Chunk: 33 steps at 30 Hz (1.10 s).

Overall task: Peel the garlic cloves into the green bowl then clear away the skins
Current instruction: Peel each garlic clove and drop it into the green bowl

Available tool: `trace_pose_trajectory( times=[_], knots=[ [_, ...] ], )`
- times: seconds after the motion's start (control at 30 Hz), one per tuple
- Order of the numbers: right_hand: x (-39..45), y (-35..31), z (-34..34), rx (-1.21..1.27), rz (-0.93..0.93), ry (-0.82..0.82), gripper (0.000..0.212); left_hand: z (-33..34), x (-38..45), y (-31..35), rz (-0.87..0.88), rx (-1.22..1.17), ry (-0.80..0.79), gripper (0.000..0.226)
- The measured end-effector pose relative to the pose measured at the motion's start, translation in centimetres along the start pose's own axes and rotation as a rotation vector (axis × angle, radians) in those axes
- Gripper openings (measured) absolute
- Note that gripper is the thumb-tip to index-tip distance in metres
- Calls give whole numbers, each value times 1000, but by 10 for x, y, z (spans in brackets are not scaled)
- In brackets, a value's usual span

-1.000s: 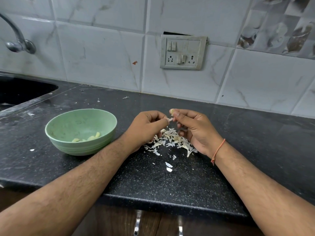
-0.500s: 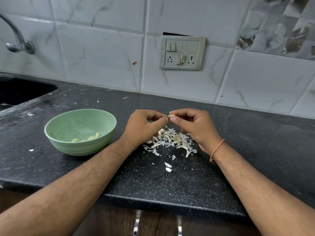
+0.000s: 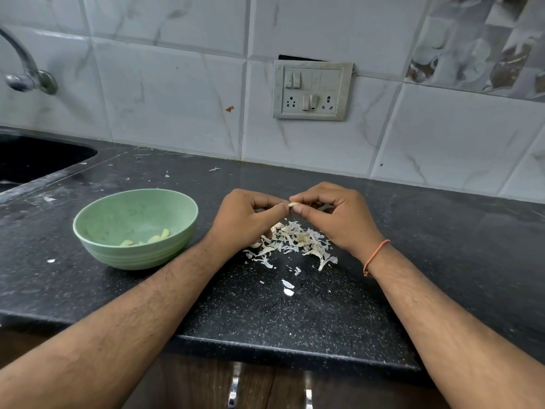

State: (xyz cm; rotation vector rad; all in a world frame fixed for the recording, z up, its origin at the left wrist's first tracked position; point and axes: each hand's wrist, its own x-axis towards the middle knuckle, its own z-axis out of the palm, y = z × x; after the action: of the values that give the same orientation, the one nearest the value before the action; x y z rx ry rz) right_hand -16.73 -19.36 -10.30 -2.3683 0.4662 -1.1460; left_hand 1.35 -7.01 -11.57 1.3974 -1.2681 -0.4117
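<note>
A small pale garlic clove [image 3: 292, 204] is pinched between the fingertips of my left hand [image 3: 244, 216] and my right hand [image 3: 336, 215], which meet just above the counter. Beneath them lies a heap of white garlic skins [image 3: 292, 242], with a few stray flakes [image 3: 287, 287] nearer the front edge. The green bowl [image 3: 97, 231] stands to the left of my left hand and holds a few peeled cloves [image 3: 156, 238] at its bottom.
The black speckled counter [image 3: 324, 314] ends in a front edge near me. A dark sink [image 3: 35, 160] and a tap [image 3: 23, 75] sit at the far left. A switch plate [image 3: 312, 90] is on the tiled wall. Small skin flakes [image 3: 214, 169] lie toward the back.
Both hands have drawn together and lifted slightly over the skin heap, still working the same clove. The bowl has not moved.
</note>
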Motion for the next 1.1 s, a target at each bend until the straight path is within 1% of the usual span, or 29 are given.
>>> trace_pose_trajectory(
  times=[0.27, 0.43, 0.9, 1.1],
  knots=[
    [1, 0, 0, 36, -4, -16, 17, 0, 0, 1, -42, -113, -3, 7],
    [0, -1, 1, 54, -6, -20, 16, 1, 1, 0, -79, -156, -1, 12],
    [0, -2, 1, 32, -39, -14, 16, 1, 1, 1, -113, -165, 7, 7],
    [-1, -3, 2, 38, -13, -26, 16, 1, 0, 2, -111, -148, -6, 10]
  ],
)
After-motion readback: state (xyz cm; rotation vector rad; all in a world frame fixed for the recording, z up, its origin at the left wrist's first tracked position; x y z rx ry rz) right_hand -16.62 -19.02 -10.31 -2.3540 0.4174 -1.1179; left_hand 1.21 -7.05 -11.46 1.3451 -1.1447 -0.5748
